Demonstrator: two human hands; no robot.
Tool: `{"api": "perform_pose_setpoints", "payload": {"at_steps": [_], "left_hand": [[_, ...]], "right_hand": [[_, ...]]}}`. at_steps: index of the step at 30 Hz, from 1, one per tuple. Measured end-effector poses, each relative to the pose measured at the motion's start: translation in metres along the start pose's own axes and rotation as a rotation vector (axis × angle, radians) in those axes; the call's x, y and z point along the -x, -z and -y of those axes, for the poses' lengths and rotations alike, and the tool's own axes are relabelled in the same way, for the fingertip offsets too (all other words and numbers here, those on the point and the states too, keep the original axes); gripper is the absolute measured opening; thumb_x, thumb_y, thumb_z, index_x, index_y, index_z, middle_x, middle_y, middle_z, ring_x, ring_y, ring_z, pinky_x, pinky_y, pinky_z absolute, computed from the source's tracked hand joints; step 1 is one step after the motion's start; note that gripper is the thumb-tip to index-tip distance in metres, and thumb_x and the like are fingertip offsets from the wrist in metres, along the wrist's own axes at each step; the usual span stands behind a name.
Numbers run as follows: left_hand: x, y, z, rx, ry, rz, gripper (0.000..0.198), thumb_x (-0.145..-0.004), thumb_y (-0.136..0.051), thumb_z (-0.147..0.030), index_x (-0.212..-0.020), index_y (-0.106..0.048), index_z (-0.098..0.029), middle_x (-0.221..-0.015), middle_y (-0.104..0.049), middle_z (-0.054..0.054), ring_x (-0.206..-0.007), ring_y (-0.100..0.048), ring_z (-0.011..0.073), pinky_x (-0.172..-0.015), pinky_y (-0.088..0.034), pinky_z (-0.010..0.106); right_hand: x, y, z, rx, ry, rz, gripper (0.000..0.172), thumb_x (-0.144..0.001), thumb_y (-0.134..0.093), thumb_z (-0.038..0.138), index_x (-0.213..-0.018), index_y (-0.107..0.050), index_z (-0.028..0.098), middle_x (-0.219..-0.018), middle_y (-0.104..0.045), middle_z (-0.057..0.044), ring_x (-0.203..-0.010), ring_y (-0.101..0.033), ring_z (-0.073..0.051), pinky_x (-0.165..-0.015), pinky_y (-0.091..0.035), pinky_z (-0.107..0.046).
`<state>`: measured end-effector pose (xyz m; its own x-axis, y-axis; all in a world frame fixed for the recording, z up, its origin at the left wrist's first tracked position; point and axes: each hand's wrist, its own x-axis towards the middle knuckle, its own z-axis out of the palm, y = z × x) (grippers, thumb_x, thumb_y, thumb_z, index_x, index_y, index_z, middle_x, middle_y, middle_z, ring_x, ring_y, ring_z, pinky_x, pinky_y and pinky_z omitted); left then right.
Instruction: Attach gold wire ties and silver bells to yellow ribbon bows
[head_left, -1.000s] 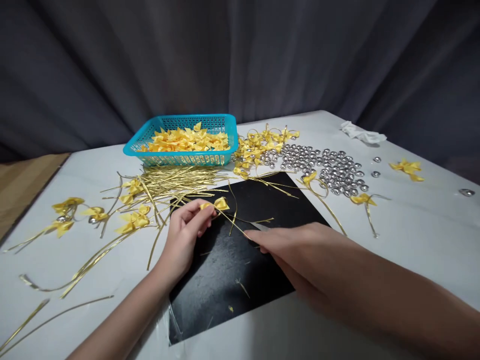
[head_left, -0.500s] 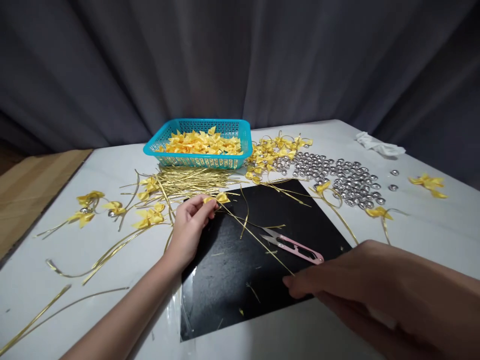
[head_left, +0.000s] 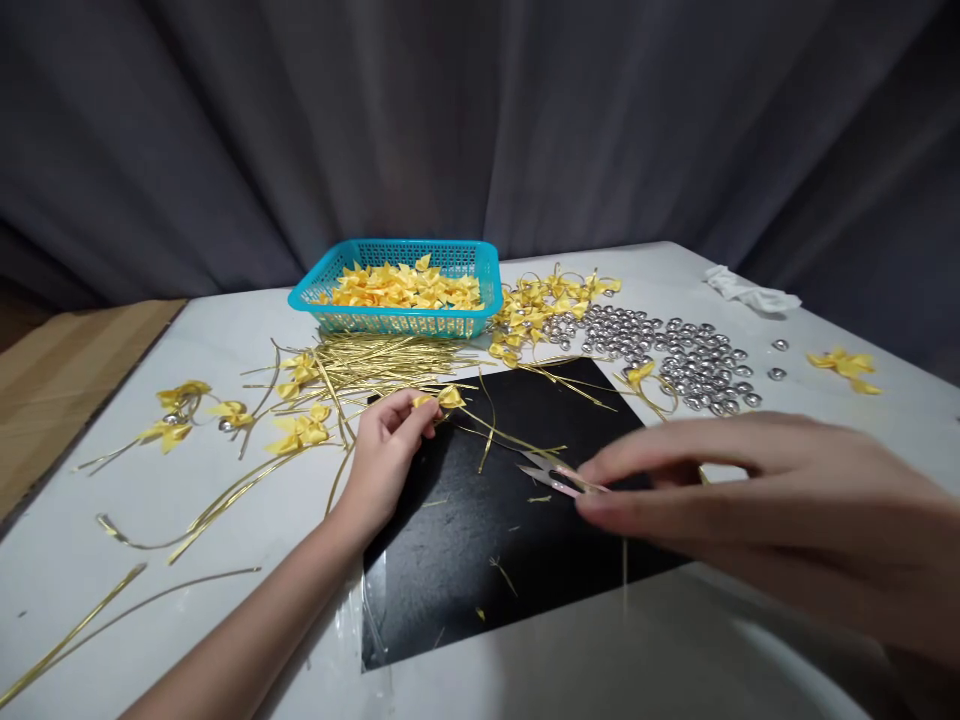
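My left hand (head_left: 386, 440) is closed in a pinch on a yellow ribbon bow (head_left: 450, 397) above the far left part of a black board (head_left: 442, 570). From the bow a thin gold cord (head_left: 510, 437) runs slackly to the right. My right hand (head_left: 720, 490) has thumb and index finger bent round the cord, their tips just over the pink-handled thread snips (head_left: 555, 476). The snips lie on the board with blades pointing left. My right fingers partly hide their handle.
Behind stands a blue basket (head_left: 394, 322) of yellow ribbon pieces, with a bundle of gold cords (head_left: 382, 358) before it. Silver beads (head_left: 697, 365) cover the back right. Finished-looking bows with cords (head_left: 300, 430) lie at left. White cloth (head_left: 754, 292) lies far right.
My right hand has moved up and away from me, over the snips' handle. The gold cord has gone from taut to slack. My left hand keeps its pinch on the bow.
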<state>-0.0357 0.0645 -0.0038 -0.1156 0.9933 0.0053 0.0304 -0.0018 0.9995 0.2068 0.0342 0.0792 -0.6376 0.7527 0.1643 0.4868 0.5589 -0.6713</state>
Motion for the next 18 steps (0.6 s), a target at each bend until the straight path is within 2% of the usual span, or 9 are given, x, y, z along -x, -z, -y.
{"api": "perform_pose_setpoints", "payload": {"at_steps": [1,3,5,7,8,10,13,16,18], "left_hand": [[0.0,-0.001,0.0,0.017,0.012,0.006,0.018,-0.073,-0.062,-0.03,-0.063,-0.058,-0.015,-0.053,-0.046,-0.005,-0.048,-0.036,0.0081,-0.045,-0.024,0.021],[0.001,-0.002,-0.001,0.056,0.037,0.018,0.019,-0.073,-0.063,-0.03,-0.063,-0.059,-0.015,-0.052,-0.046,-0.005,-0.048,-0.036,0.0076,-0.044,-0.023,0.021],[0.002,-0.004,-0.002,0.099,0.061,0.026,0.019,-0.071,-0.064,-0.03,-0.061,-0.058,-0.015,-0.052,-0.046,-0.005,-0.048,-0.036,0.007,-0.044,-0.023,0.019],[0.003,-0.005,-0.003,0.142,0.086,0.028,0.019,-0.07,-0.065,-0.03,-0.062,-0.058,-0.014,-0.053,-0.046,-0.005,-0.047,-0.035,0.0062,-0.043,-0.022,0.018],[0.004,-0.005,-0.003,0.161,0.099,0.029,0.019,-0.07,-0.065,-0.03,-0.062,-0.058,-0.014,-0.053,-0.046,-0.005,-0.047,-0.034,0.0059,-0.043,-0.021,0.018],[0.005,-0.007,-0.004,0.196,0.129,0.028,0.018,-0.07,-0.065,-0.03,-0.064,-0.059,-0.014,-0.054,-0.045,-0.005,-0.046,-0.032,0.0054,-0.042,-0.02,0.018],[0.009,-0.01,-0.01,0.338,0.232,-0.002,0.017,-0.066,-0.067,-0.027,-0.061,-0.057,-0.014,-0.054,-0.044,-0.006,-0.046,-0.033,0.0047,-0.043,-0.025,0.016],[0.015,-0.015,-0.019,0.495,0.318,-0.018,0.016,-0.062,-0.07,-0.024,-0.059,-0.058,-0.014,-0.054,-0.044,-0.005,-0.048,-0.035,0.0044,-0.044,-0.028,0.014],[0.019,-0.018,-0.025,0.5,0.303,0.005,0.013,-0.063,-0.069,-0.024,-0.06,-0.06,-0.014,-0.055,-0.046,-0.004,-0.05,-0.036,0.0046,-0.044,-0.028,0.014]], "right_hand": [[-0.003,-0.003,0.004,-0.004,0.071,0.028,0.026,-0.087,-0.053,0.023,-0.102,-0.069,0.038,-0.105,-0.063,0.001,-0.073,-0.06,-0.01,-0.065,-0.044,-0.021],[-0.009,-0.009,0.01,-0.101,0.161,0.185,0.025,-0.086,-0.054,0.017,-0.101,-0.07,0.03,-0.11,-0.062,-0.001,-0.074,-0.06,-0.008,-0.068,-0.044,-0.018],[-0.013,-0.019,0.013,-0.32,0.115,0.408,0.022,-0.089,-0.051,0.017,-0.099,-0.07,0.02,-0.103,-0.065,-0.005,-0.082,-0.062,-0.01,-0.075,-0.044,-0.017],[-0.015,-0.03,0.014,-0.513,-0.013,0.529,0.024,-0.093,-0.043,0.02,-0.095,-0.067,0.015,-0.084,-0.066,-0.005,-0.074,-0.06,-0.01,-0.068,-0.044,-0.018],[-0.015,-0.036,0.013,-0.577,-0.096,0.53,0.026,-0.094,-0.041,0.023,-0.093,-0.066,0.014,-0.074,-0.062,-0.003,-0.065,-0.056,-0.008,-0.059,-0.042,-0.017],[-0.016,-0.048,0.01,-0.661,-0.233,0.446,0.028,-0.095,-0.039,0.031,-0.088,-0.062,0.015,-0.063,-0.049,0.002,-0.053,-0.042,-0.006,-0.047,-0.032,-0.016],[-0.016,-0.062,0.002,-0.72,-0.304,0.273,0.032,-0.094,-0.039,0.039,-0.08,-0.055,0.016,-0.058,-0.039,0.005,-0.05,-0.032,-0.006,-0.045,-0.025,-0.016],[-0.018,-0.063,-0.003,-0.667,-0.333,0.151,0.03,-0.093,-0.042,0.037,-0.075,-0.055,0.016,-0.057,-0.039,0.005,-0.048,-0.029,-0.006,-0.043,-0.022,-0.018],[-0.021,-0.059,-0.005,-0.602,-0.272,0.03,0.026,-0.09,-0.048,0.031,-0.073,-0.06,0.015,-0.063,-0.048,0.002,-0.052,-0.037,-0.006,-0.045,-0.027,-0.018]]}}
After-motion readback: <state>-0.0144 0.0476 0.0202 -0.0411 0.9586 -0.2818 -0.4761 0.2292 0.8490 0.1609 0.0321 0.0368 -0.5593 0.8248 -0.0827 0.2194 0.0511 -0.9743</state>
